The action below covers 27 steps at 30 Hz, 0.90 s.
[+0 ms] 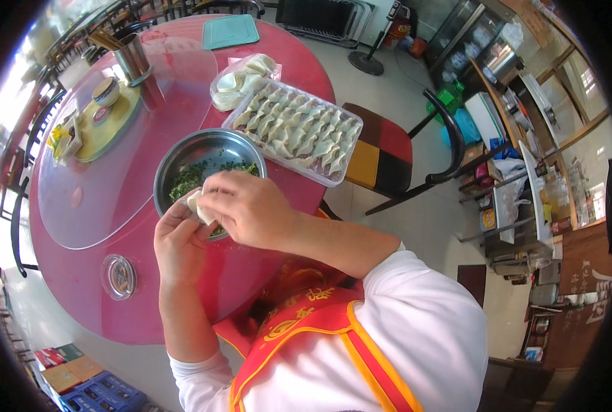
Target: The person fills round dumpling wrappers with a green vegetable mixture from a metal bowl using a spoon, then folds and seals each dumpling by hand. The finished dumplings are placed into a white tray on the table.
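Note:
Between both hands is a pale folded dumpling wrapper (201, 210). My left hand (178, 230) supports it from below, its fingers curled around the dough. The fingers of my right hand (249, 206) pinch it from the other side; its fingertips partly hide the wrapper. Both hands are over the near edge of a steel mixing bowl (210, 135) with chopped green filling (187, 179) inside. Beyond the bowl, to the right, a clear plastic tray (332, 177) holds rows of folded dumplings (298, 126). Flat round wrappers (244, 77) lie stacked in a plastic bag behind that tray.
The round red table (146, 324) carries a glass turntable (146, 154), a glass ashtray (119, 277), a metal chopstick holder (132, 59), a lidded bowl (105, 92) and a teal tray (231, 31). A chair (380, 149) stands close to the right edge.

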Tool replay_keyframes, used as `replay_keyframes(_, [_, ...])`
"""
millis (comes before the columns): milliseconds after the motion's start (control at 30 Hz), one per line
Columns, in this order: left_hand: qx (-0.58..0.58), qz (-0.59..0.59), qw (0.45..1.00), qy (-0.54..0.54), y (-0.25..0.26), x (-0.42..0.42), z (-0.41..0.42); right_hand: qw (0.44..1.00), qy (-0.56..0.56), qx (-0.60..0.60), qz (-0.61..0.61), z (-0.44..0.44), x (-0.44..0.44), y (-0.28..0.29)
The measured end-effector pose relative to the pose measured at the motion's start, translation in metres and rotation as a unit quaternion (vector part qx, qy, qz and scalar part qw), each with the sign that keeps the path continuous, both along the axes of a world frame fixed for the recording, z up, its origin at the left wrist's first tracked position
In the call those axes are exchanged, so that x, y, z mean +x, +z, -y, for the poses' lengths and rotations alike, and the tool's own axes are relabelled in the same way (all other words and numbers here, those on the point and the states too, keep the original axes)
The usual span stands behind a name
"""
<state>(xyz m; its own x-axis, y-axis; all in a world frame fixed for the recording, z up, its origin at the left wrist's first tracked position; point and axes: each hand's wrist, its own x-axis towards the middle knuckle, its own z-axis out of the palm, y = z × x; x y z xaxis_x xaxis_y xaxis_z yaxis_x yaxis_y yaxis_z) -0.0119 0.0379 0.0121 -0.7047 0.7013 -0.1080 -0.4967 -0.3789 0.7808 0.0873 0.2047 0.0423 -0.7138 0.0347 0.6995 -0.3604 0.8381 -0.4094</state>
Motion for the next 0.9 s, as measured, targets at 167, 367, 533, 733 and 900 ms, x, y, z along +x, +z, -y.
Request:
replay_keyframes(167, [-0.035, -0.034, 0.999, -0.003, 0.007, 0.0, -0.003, 0.999, -0.01, 0.028, 0.038, 0.001, 0.007, 0.006])
replay_keyframes(367, [-0.061, -0.049, 0.997, -0.005, 0.004, -0.001, 0.0, 0.994, 0.006, 0.109, 0.019, -0.012, -0.005, -0.007])
replay_keyframes(533, [-0.091, -0.098, 0.991, 0.011, 0.005, -0.001, 0.002, 0.997, 0.058, -0.047, 0.016, -0.013, -0.013, -0.008])
replay_keyframes(733, [-0.073, -0.069, 0.995, 0.019, 0.008, 0.0, 0.0, 0.988, 0.034, -0.11, 0.105, -0.01, -0.014, 0.002])
replay_keyframes(900, [-0.099, -0.084, 0.99, 0.053, 0.009, -0.001, 0.003, 0.965, 0.057, -0.22, 0.133, -0.007, -0.017, 0.002])
